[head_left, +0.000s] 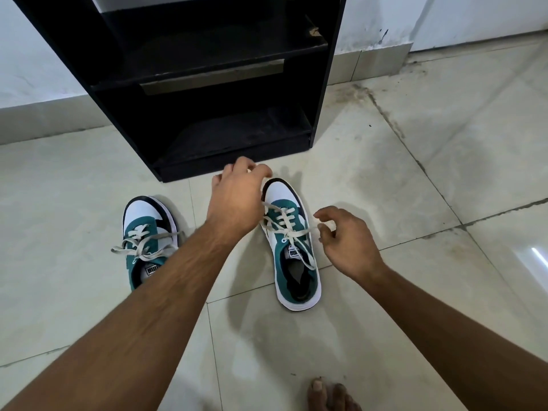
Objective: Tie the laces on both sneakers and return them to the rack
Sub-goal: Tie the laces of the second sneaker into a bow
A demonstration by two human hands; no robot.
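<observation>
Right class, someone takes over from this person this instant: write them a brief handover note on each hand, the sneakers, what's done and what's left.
Left hand: raised above the toe of the right-side sneaker, pinching one lace end.
Right hand: pinching the other lace end, pulled out to the side.
Both sneakers stand on the floor before the black rack; the left-side sneaker has its laces lying loose.
Done: no finished bow shows on either sneaker.
Left: tie both, then put them on a shelf.
</observation>
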